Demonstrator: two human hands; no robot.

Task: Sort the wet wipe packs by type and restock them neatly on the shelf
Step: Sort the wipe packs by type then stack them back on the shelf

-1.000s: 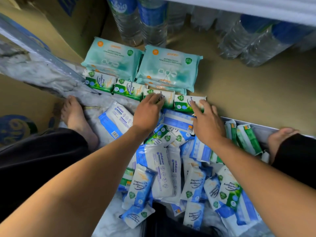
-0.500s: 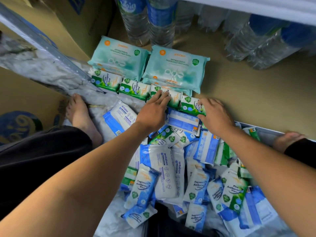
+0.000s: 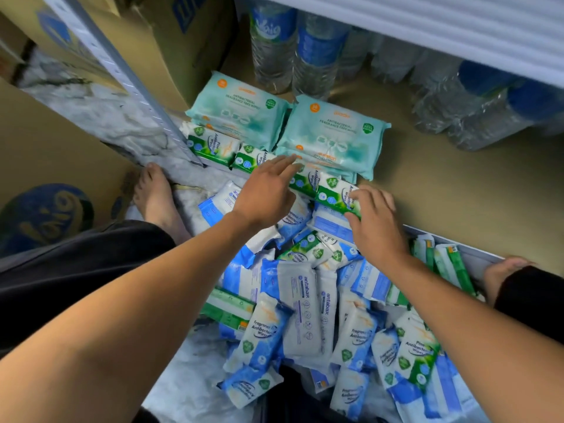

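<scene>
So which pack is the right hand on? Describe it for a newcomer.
Find the two large teal packs on the shelf. A row of green pine packs lies before them. It is the rightmost pack, gripped by the right hand.

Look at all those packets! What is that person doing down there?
A person is sorting wet wipe packs onto a low shelf. Two big teal packs lie side by side at the back, with a row of green pine packs in front. The right hand grips the end pack of that row, and the left hand rests with straight fingers on the packs beside it. A mixed heap of blue and green packs lies nearer the person, not yet sorted.
</scene>
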